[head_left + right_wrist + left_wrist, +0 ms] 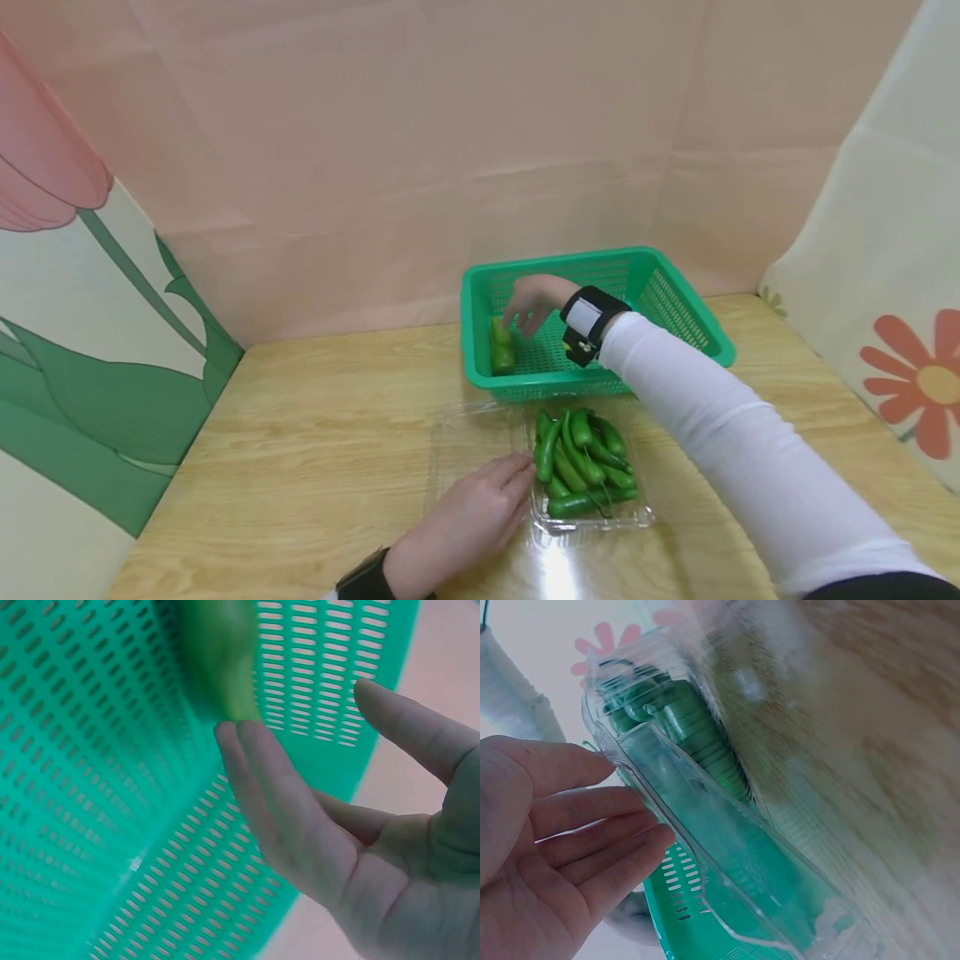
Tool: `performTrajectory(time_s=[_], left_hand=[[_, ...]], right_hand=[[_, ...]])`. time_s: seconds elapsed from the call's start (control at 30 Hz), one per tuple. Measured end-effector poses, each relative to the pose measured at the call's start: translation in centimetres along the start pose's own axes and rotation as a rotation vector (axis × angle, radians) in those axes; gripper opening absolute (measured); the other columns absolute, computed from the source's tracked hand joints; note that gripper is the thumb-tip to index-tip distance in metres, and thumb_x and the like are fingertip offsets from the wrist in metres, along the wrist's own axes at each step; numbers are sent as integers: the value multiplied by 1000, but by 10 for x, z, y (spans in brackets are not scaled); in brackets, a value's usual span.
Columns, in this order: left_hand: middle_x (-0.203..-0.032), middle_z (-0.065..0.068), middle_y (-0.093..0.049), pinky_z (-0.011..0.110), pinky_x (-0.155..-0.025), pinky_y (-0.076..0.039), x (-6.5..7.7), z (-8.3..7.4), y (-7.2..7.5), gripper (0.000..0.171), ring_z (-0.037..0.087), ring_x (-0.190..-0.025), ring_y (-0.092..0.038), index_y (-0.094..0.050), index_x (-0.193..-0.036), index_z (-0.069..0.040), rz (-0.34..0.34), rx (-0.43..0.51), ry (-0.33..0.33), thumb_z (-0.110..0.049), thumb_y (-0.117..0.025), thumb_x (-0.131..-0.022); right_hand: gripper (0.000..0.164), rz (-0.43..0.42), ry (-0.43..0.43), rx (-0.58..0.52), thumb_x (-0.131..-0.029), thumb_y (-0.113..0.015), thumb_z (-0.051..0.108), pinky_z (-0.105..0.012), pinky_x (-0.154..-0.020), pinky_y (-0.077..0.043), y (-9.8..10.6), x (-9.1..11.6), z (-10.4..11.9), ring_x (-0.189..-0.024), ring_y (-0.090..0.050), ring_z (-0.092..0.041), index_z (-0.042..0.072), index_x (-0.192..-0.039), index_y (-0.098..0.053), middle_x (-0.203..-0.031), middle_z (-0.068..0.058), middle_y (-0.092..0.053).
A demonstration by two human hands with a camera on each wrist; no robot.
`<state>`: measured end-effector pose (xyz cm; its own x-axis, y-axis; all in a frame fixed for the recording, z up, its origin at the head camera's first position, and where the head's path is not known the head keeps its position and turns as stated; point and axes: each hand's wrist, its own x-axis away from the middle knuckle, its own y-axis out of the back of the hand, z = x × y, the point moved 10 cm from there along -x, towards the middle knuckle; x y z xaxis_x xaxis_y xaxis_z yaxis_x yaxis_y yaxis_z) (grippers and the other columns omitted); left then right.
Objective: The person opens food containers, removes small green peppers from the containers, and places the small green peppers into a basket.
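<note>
My right hand point(536, 302) reaches into the left part of a green plastic basket point(471, 325). Inside lies a plump green vegetable point(502, 348); in the right wrist view its paler, narrow end meets my fingertips point(251, 731), while the thumb stands well apart. Nearer to me, a clear plastic clamshell box point(558, 527) holds several green chili peppers point(577, 467), its clear lid point(476, 433) folded out to the left. My left hand point(480, 504) touches the box along its left side, between tray and lid, with fairly straight fingers point(622, 862).
The basket stands behind the box on the wood-grain table point(315, 442). A pale pink backdrop point(420, 167) rises at the rear, with a tulip-print sheet point(82, 400) on the left and a flower-print sheet point(862, 275) on the right.
</note>
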<state>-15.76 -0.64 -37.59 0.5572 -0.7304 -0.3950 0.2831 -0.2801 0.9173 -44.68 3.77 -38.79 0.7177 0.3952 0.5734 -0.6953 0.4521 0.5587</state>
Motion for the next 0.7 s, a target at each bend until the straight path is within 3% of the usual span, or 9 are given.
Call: performTrajectory(time_s=[0.37,0.53,0.7], left_hand=[[-122,12,-63,26,-97,-51,1,0,1,33,20,-113,-61,-63,-118,0,0,-1,4,-19,-61,-90],[-123,12,-63,27,-98,-51,0,1,1,34,21,-113,-61,-63,-118,0,-5,3,4,-19,-61,-90],[-123,13,-62,26,-98,-51,0,1,1,34,21,-113,-61,-63,-118,0,-2,2,0,-19,-61,-90]], right_hand=[[41,-144,75,218,-93,-59,29,-29,-74,-60,18,52,30,-99,-68,-26,-3,-119,-60,-114,-19,-67],[29,-241,140,332,-92,-61,29,-31,-72,-60,18,81,45,-80,-70,-20,3,-101,-70,-97,-14,-72],[24,-324,207,447,-90,-63,29,-29,-61,-52,7,114,57,-62,-61,-15,9,-81,-71,-71,-5,-69]])
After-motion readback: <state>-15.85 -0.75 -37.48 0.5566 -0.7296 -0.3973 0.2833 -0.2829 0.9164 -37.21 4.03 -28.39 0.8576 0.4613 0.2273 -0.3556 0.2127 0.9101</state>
